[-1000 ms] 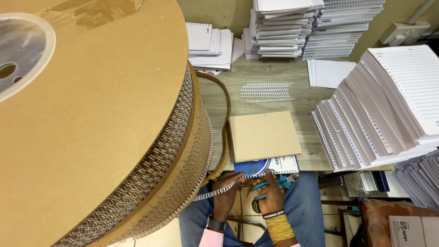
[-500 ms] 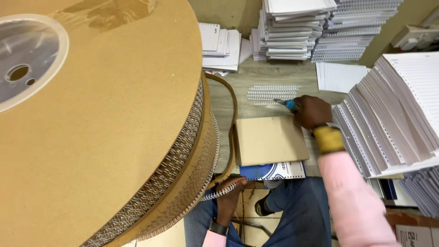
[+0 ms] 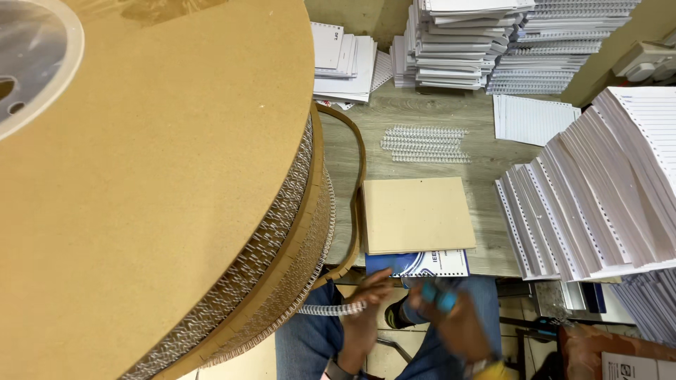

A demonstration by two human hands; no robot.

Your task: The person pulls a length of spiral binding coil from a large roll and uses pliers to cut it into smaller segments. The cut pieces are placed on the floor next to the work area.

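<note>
A huge brown cardboard spool [image 3: 155,183] wound with silver wire binding fills the left of the view. A strip of that wire binding [image 3: 325,309] runs off its lower edge into my left hand [image 3: 362,320], which grips it over my lap. Just to the right, my right hand [image 3: 454,327] is blurred and closed around a blue-handled tool [image 3: 438,295] close to the strip's end. Both hands are below the table's near edge, under a brown cardboard sheet [image 3: 417,214] that lies on a blue and white cover [image 3: 422,264].
Short cut wire combs [image 3: 426,144] lie mid-table on the grey wooden table [image 3: 486,165]. Fanned stacks of punched white paper [image 3: 598,204] crowd the right side. Piles of bound notebooks [image 3: 458,42] stand at the back. A loose ruled sheet stack [image 3: 531,119] lies near them.
My right hand reached out to the cut wire combs on the table half a second ago and has come back to my lap beside the left hand. The left hand stayed on the wire strip.
</note>
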